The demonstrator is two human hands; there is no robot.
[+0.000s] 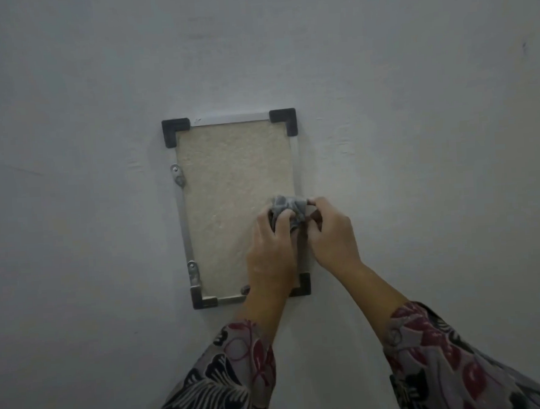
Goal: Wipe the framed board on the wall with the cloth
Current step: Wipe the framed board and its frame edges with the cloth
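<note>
Right now both hands, the left hand [270, 255] and the right hand [330, 232], pinch a bunched grey cloth [288, 208] together against the right edge of the framed board [230, 191] on the wall [73, 216]. Probably the wad should be flattened first, then swept in long strokes. Bare wall surrounds the frame; the black corner caps [284, 121] and left-side brackets [178, 175] could snag cloth.

The board [229, 181] is showing speckled beige, its frame [184, 235] silver with black corner caps [283, 116]; the cloth [289, 204] mottled grey, the sleeves [238, 374] floral red, black, cream.
</note>
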